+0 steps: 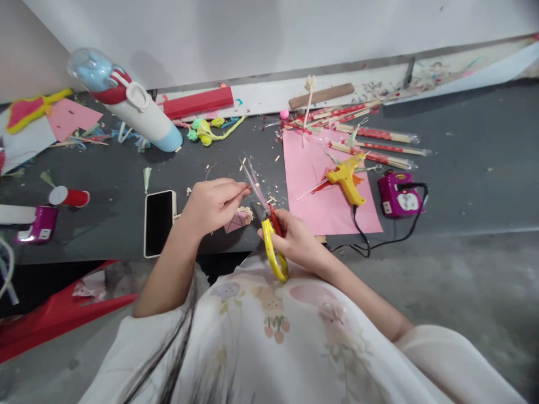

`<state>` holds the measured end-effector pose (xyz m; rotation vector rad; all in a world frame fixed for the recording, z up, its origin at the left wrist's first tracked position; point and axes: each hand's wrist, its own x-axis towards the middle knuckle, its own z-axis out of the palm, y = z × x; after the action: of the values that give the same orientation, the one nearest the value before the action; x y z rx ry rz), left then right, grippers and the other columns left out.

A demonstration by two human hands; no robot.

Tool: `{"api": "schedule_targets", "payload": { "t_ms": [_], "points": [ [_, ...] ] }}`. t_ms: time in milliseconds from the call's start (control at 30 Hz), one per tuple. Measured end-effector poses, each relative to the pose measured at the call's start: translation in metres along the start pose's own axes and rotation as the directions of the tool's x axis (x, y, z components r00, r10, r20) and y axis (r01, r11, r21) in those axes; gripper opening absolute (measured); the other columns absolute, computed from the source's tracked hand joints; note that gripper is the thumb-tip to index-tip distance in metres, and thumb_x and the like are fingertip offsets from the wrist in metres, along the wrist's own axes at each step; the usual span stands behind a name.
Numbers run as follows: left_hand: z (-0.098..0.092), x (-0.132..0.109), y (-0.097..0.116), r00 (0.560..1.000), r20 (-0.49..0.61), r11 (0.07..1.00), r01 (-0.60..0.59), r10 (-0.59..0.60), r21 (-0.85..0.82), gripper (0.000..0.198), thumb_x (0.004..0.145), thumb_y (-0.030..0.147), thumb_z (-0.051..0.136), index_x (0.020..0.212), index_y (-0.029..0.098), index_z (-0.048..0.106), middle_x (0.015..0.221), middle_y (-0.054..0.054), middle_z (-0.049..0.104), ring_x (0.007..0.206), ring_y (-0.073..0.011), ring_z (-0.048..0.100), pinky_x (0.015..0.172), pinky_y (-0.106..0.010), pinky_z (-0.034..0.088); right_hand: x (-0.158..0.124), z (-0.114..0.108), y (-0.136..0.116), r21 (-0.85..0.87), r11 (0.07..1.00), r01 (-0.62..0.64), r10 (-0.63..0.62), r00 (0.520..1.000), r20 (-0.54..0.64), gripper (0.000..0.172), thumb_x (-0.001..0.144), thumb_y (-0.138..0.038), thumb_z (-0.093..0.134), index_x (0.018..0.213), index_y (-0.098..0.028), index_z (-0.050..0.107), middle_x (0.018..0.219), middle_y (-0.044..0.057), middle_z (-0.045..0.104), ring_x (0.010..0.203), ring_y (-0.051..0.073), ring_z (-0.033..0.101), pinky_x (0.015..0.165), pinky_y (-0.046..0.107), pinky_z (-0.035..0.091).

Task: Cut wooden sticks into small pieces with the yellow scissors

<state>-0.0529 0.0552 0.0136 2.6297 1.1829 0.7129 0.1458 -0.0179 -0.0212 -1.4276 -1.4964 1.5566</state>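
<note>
My right hand (292, 235) grips scissors (273, 249) with yellow and red handles, their blades parted and pointing up and left. Left of the blades, my left hand (219, 202) has thumb and fingertips pinched together; what they hold, if anything, is too small to make out. Just below those fingers lies a small pink piece (236, 222) with crossed lines and a pale beaded-looking edge. Short pale wooden bits (273, 200) are scattered around the blades on the dark table (252, 134).
A phone (160, 223) lies beside my left forearm. Pink paper (303, 196) on the right carries a yellow glue gun (348, 178), wired near a purple box (398, 193). A bottle (143, 115) stands back left. Wrapped sticks (374, 133) lie behind the paper.
</note>
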Motion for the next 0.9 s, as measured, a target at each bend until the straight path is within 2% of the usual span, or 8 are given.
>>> {"api": "schedule_targets", "payload": {
  "t_ms": [167, 333, 567, 767, 900],
  "points": [
    [-0.001, 0.002, 0.002, 0.993, 0.087, 0.966, 0.093, -0.074, -0.240, 0.033, 0.087, 0.024, 0.054, 0.058, 0.017, 0.067, 0.054, 0.000, 0.065, 0.051, -0.0096, 0.059, 0.051, -0.019, 0.046, 0.000, -0.003, -0.003, -0.033, 0.997, 0.075, -0.075, 0.997, -0.024, 0.028, 0.071, -0.030, 0.069, 0.086, -0.020, 0.047, 0.085, 0.000, 0.056, 0.073, 0.014, 0.051, 0.066, 0.027, 0.041],
    [-0.002, 0.003, 0.004, 0.981, 0.131, 0.901, 0.185, -0.145, -0.393, 0.024, 0.079, 0.014, 0.053, 0.061, 0.018, 0.069, 0.050, 0.004, 0.063, 0.046, -0.0082, 0.059, 0.045, -0.016, 0.043, -0.001, -0.006, -0.005, -0.071, 0.991, 0.112, -0.113, 0.994, -0.012, 0.034, 0.070, -0.030, 0.071, 0.093, -0.020, 0.048, 0.088, 0.001, 0.056, 0.077, 0.015, 0.052, 0.070, 0.029, 0.044],
    [-0.004, 0.004, 0.004, 0.976, 0.145, 0.885, 0.208, -0.161, -0.417, 0.023, 0.077, 0.015, 0.053, 0.061, 0.018, 0.070, 0.050, 0.003, 0.064, 0.046, -0.0094, 0.059, 0.045, -0.018, 0.045, -0.003, -0.008, -0.009, -0.108, 0.989, 0.103, -0.103, 0.995, 0.000, 0.030, 0.074, -0.035, 0.068, 0.090, -0.022, 0.046, 0.084, -0.001, 0.056, 0.074, 0.015, 0.053, 0.071, 0.029, 0.044],
    [-0.007, 0.008, 0.004, 0.971, 0.174, 0.901, 0.221, -0.166, -0.373, 0.030, 0.081, 0.019, 0.053, 0.052, 0.017, 0.062, 0.050, 0.002, 0.063, 0.046, -0.0085, 0.057, 0.047, -0.018, 0.045, -0.002, -0.010, -0.009, -0.213, 0.976, 0.053, -0.054, 0.999, 0.000, 0.031, 0.072, -0.037, 0.067, 0.078, -0.023, 0.040, 0.075, -0.003, 0.057, 0.062, 0.012, 0.048, 0.060, 0.027, 0.038],
    [-0.008, 0.009, 0.002, 0.974, 0.166, 0.918, 0.203, -0.153, -0.340, 0.031, 0.080, 0.019, 0.053, 0.051, 0.016, 0.061, 0.050, 0.002, 0.063, 0.047, -0.0080, 0.057, 0.048, -0.018, 0.043, -0.002, -0.012, -0.011, -0.235, 0.972, 0.030, -0.029, 1.000, 0.007, 0.029, 0.073, -0.038, 0.065, 0.076, -0.022, 0.040, 0.072, -0.004, 0.056, 0.060, 0.012, 0.047, 0.058, 0.026, 0.036]
  ]
}}
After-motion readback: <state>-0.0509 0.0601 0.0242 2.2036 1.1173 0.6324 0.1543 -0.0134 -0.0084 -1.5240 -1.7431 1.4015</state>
